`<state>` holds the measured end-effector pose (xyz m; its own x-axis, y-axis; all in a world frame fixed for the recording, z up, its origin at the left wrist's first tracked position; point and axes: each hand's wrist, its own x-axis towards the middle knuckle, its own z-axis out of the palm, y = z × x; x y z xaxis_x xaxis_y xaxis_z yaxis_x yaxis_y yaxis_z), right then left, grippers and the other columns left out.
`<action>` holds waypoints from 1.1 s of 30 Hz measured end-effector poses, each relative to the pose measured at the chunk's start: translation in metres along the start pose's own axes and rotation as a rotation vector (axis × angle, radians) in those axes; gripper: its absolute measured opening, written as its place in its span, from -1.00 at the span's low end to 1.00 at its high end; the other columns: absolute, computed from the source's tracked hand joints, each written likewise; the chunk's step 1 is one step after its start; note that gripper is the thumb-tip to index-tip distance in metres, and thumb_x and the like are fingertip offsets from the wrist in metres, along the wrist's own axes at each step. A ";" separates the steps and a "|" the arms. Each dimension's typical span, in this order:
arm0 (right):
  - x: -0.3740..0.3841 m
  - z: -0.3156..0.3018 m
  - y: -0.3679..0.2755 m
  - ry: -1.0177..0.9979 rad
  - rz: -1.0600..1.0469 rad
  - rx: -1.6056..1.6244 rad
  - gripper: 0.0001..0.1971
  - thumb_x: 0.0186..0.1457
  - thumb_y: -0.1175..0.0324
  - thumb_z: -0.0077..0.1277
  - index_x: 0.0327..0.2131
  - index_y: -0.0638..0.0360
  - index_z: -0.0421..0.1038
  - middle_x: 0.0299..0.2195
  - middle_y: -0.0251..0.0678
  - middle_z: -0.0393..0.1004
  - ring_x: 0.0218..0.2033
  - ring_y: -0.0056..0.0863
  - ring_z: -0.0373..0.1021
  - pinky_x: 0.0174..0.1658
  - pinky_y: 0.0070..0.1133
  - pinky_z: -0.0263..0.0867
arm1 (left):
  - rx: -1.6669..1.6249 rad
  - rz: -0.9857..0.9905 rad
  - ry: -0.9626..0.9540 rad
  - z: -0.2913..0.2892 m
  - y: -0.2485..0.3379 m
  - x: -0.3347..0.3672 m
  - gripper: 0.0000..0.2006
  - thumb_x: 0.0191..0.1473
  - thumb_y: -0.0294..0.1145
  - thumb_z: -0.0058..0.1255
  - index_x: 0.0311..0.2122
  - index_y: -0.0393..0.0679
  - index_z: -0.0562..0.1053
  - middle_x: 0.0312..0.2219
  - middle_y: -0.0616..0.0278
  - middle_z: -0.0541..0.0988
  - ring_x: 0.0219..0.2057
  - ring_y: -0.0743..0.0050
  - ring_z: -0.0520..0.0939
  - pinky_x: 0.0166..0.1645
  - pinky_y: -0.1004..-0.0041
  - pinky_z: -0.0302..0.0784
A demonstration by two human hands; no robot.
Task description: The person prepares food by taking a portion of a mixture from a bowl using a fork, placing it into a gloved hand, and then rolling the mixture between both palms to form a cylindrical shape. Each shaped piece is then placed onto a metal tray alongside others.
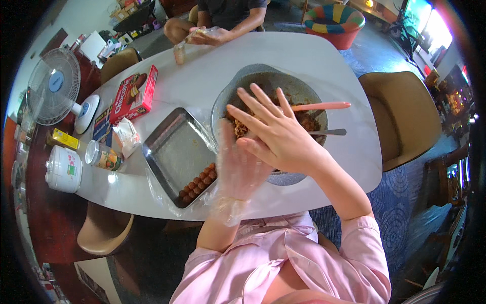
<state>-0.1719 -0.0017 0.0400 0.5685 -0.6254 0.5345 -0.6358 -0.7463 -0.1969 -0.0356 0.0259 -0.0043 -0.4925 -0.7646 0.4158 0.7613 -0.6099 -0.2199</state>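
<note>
My right hand (pixel 276 129) is bare, its fingers spread apart above a large grey bowl (pixel 216 107). Beneath and beside it is my left hand (pixel 238 169), in a clear plastic glove, slightly blurred. Its visible fingers look stretched out, and the right hand's lower part overlaps it. Whether anything lies between the two palms is hidden. A brown, crumbly mixture (pixel 240 126) fills part of the bowl. A pink-handled utensil (pixel 324 106) and a metal-handled one (pixel 331 132) lean on its right rim. Left of my hands, a metal tray (pixel 174 147) holds rows of small brown balls (pixel 195 187).
At the table's left are a red box (pixel 134 93), a lidded jar (pixel 104 156), a white round container (pixel 64 169) and a fan (pixel 54 86). Another person (pixel 223 25) sits across, holding plastic near a cup (pixel 179 53). A brown chair (pixel 400 119) stands at right.
</note>
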 end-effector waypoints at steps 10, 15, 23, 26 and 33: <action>0.004 0.004 0.008 -0.076 0.039 -0.013 -0.42 0.29 -0.04 -0.20 0.30 -0.06 0.15 0.37 -0.09 -0.03 0.40 -0.03 -0.20 0.36 0.00 -0.33 | 0.344 0.040 0.372 0.012 -0.009 0.003 -0.04 0.19 0.42 -0.45 0.33 -0.36 0.01 0.30 -0.05 0.13 0.33 0.05 0.14 0.42 0.08 -0.10; 0.000 0.002 0.029 0.003 0.184 -0.132 -0.40 0.25 -0.06 -0.14 0.29 -0.04 0.17 0.33 -0.07 0.05 0.39 -0.05 -0.13 0.34 0.03 -0.27 | 0.331 -0.015 0.240 0.016 0.006 0.001 -0.07 0.20 0.39 -0.42 0.31 -0.37 0.05 0.30 -0.08 0.13 0.32 0.13 0.16 0.40 0.07 -0.03; -0.003 0.009 0.042 -0.048 0.224 -0.167 -0.39 0.29 -0.11 -0.24 0.29 -0.06 0.16 0.34 -0.08 0.03 0.39 -0.06 -0.14 0.36 0.00 -0.28 | 0.415 0.110 0.503 0.025 -0.001 -0.003 -0.12 0.22 0.35 -0.39 0.31 -0.32 0.06 0.30 -0.10 0.13 0.31 0.09 0.16 0.39 0.07 -0.04; -0.005 0.010 0.002 -0.115 0.046 -0.056 -0.38 0.28 -0.14 -0.24 0.30 -0.07 0.15 0.34 -0.06 0.02 0.40 -0.07 -0.14 0.36 0.01 -0.31 | 0.188 0.015 0.196 0.003 0.008 -0.011 -0.11 0.22 0.35 -0.40 0.32 -0.34 0.03 0.33 -0.09 0.04 0.33 0.04 0.09 0.40 0.08 -0.07; -0.003 0.009 0.020 0.010 0.153 -0.079 -0.39 0.27 -0.12 -0.21 0.26 0.00 0.20 0.29 -0.01 0.10 0.37 -0.01 -0.09 0.33 0.04 -0.22 | 0.146 0.024 0.204 0.008 0.009 -0.009 -0.12 0.22 0.34 -0.36 0.30 -0.35 0.08 0.29 -0.14 0.13 0.29 -0.03 0.19 0.37 0.10 0.03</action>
<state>-0.1813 -0.0168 0.0272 0.4571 -0.7276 0.5115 -0.7539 -0.6221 -0.2113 -0.0210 0.0290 -0.0035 -0.5373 -0.8137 0.2219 0.8192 -0.5660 -0.0920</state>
